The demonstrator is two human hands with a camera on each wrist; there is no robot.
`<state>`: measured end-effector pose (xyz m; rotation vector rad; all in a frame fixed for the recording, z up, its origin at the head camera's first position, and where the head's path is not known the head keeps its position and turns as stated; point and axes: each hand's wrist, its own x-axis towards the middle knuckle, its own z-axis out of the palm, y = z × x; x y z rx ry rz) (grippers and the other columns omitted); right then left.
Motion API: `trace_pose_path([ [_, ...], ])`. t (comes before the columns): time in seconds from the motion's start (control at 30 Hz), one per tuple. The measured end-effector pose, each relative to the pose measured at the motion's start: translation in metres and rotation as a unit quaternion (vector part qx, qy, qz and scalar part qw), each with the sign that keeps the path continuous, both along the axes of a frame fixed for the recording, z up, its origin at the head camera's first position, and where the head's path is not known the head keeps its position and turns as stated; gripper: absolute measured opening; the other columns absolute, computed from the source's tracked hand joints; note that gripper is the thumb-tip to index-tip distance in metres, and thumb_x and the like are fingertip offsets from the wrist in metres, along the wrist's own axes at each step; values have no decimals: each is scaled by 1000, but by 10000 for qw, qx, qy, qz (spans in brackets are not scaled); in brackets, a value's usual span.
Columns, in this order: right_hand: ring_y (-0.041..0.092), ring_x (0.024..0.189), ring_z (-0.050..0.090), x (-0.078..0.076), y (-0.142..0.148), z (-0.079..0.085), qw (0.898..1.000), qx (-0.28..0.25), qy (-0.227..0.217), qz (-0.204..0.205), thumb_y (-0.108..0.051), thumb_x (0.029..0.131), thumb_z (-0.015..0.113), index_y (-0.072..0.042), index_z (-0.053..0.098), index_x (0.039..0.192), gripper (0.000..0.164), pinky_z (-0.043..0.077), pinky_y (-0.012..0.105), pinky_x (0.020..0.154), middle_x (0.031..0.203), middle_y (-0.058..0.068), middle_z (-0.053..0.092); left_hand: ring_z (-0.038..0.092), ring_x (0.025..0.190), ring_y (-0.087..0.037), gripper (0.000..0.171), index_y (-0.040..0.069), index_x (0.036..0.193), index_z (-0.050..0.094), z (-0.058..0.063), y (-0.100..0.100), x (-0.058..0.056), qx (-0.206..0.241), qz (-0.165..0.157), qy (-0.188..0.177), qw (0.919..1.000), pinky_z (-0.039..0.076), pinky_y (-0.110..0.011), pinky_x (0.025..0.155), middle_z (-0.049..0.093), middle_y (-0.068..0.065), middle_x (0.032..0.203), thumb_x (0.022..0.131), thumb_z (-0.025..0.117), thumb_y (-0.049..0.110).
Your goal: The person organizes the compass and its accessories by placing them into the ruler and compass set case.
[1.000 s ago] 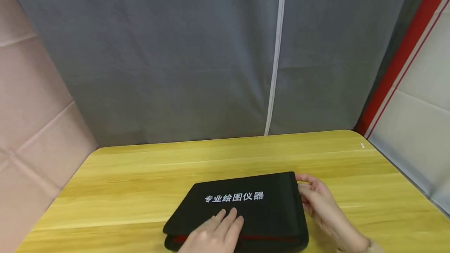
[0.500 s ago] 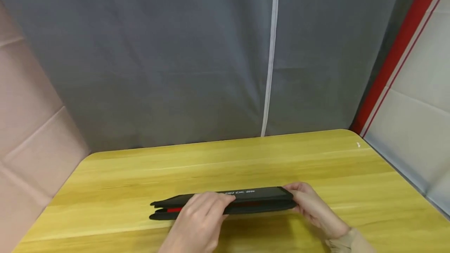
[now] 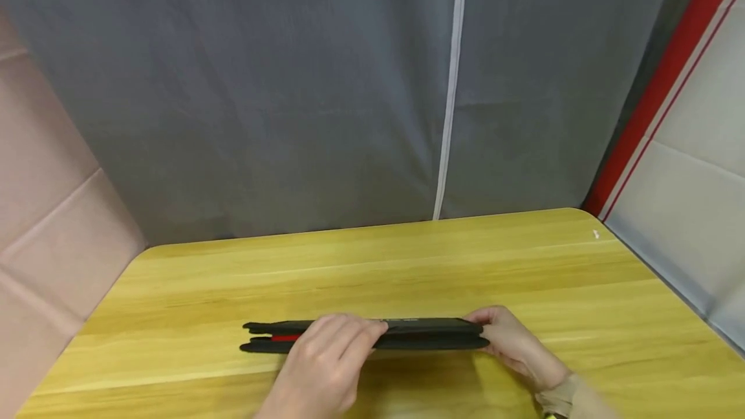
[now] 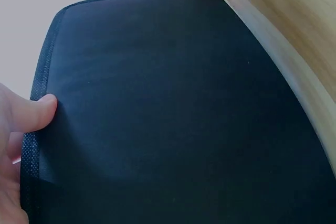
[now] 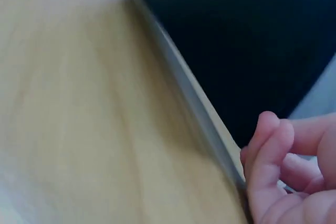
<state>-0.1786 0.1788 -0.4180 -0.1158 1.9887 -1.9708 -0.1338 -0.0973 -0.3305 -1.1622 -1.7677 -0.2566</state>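
A black folding drawing-instrument case (image 3: 431, 343) is held nearly edge-on to the head view, its long open side facing me. Between its two covers a red strip of the inside shows at the left. My left hand (image 3: 327, 361) grips the near edge around the middle, fingers over the top cover; in the left wrist view the thumb (image 4: 39, 113) lies on the broad black face. At the right end, my right hand (image 3: 515, 344) pinches the case's corner. Curled fingers (image 5: 268, 166) sit at that corner in the right wrist view.
The case is over a yellow wood-grain table (image 3: 233, 283), with a shadow beneath it. A small white scrap (image 3: 595, 234) lies near the back right corner. Behind hangs a grey curtain (image 3: 291, 96); pale panels (image 3: 52, 212) stand at both sides.
The case lay with its lettered cover showing; it has been raised and tipped edge-on. My left hand went from resting on the cover to gripping the near edge. Little moved in the last half second.
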Motion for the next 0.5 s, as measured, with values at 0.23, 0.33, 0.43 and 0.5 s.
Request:
trace_pose_path([
  [0.23, 12, 67, 50, 1, -1, 1, 9894, 1043, 882, 501, 6, 73, 54, 16, 56, 85, 15, 47, 20, 56, 73, 0, 54, 57, 69, -12, 31, 4, 90, 63, 3, -1, 2, 22, -178, 38, 9998, 52, -24, 59, 66, 0, 77, 85, 33, -2],
  [0.33, 13, 62, 43, 3, -4, 4, 9729, 1715, 1421, 622, -7, 79, 57, 12, 51, 85, 21, 40, 24, 55, 69, 0, 48, 57, 72, -11, 34, 6, 95, 63, 2, -1, 5, -122, 15, -295, 9995, 52, -24, 58, 66, 2, 81, 86, 30, 0],
  [0.43, 12, 58, 40, 6, -5, 7, 9614, 2123, 1681, 483, -12, 85, 51, 6, 47, 84, 18, 37, 25, 52, 67, 0, 42, 57, 75, -12, 38, 8, 101, 62, 1, 0, 6, -305, 284, -636, 9971, 50, -23, 57, 66, 3, 83, 87, 27, 2],
  [0.5, 13, 56, 39, 8, -5, 9, 9538, 2408, 1770, 319, -10, 87, 47, 3, 45, 84, 13, 37, 26, 51, 64, 1, 41, 57, 76, -12, 42, 9, 103, 61, 2, -1, 6, -408, 444, -805, 9949, 49, -24, 57, 66, 3, 85, 88, 22, 3],
])
